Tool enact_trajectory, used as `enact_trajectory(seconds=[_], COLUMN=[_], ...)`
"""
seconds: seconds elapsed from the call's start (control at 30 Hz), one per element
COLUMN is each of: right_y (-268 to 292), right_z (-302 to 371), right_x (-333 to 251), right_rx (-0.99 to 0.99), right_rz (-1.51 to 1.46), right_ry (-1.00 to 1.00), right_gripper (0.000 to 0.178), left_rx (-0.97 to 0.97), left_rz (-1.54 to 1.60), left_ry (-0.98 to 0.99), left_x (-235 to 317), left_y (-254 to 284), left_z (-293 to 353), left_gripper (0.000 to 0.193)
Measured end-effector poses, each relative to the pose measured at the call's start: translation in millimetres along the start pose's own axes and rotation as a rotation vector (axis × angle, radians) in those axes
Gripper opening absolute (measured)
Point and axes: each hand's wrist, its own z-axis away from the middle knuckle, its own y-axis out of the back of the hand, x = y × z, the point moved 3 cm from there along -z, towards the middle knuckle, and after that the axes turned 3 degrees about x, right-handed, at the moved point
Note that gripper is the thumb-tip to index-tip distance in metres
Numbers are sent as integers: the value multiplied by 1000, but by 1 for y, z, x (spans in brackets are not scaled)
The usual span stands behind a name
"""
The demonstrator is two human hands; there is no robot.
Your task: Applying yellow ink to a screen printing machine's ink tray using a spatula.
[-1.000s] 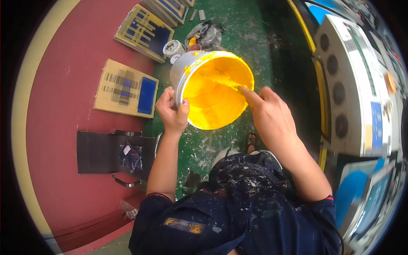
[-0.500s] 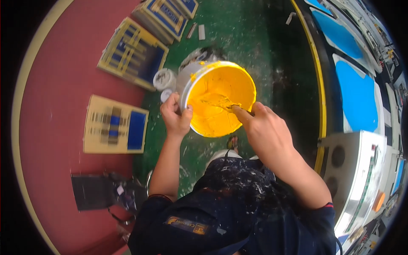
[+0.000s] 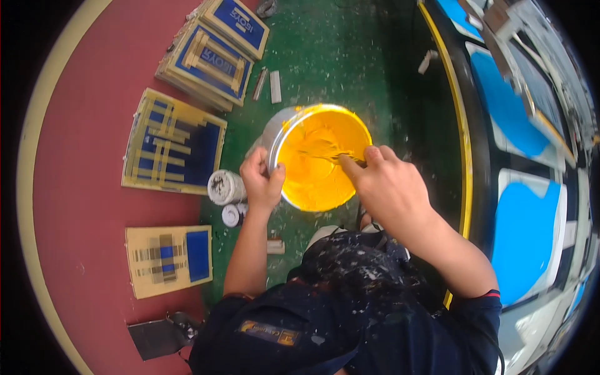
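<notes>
A pale round bucket (image 3: 273,130) hangs tilted in front of me, its mouth toward me and its rim smeared with yellow. Thick yellow paint or ink (image 3: 309,190) coats its inside and bottom. My left hand (image 3: 262,181) grips the near-left rim, thumb on the inner side and fingers around the outside. Reaching in over the right rim, my right hand (image 3: 390,181) is closed around a spatula-like stirring tool (image 3: 331,155). The tool's end lies in the yellow mass and is coated with it; my fingers hide most of the handle.
Several framed printing screens (image 3: 175,140) lean along the red wall (image 3: 75,206) at left. Two white tubs (image 3: 226,187) stand on the green floor (image 3: 350,44) near my left forearm. At right, a yellow-edged rail (image 3: 459,125) borders a machine line carrying blue-topped panels (image 3: 525,237).
The surroundings have slid down and back past me, so I have moved forward with the bucket. The white box at right has left the view. Both hands keep their holds.
</notes>
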Motion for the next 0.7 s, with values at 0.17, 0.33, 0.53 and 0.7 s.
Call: enact_trajectory(seconds=[0.17,0.33,0.53,0.7], right_y=[-73,-217,-199,-156], right_z=[-152,-231,-448,-605], right_x=[141,233,356,528], right_rx=[-118,-333,-478,149], right_rz=[-110,-1230,-1966,-685], right_ry=[-81,-636,-1065,-397], right_gripper=[35,16,25,23], left_rx=[152,135,72,26], left_rz=[-113,-245,-203,6], left_ry=[-11,-47,-199,-181], left_x=[-42,-122,-208,-274], left_y=[-41,-100,-190,-255], left_z=[-140,-301,-555,-748], left_gripper=[28,30,36,35])
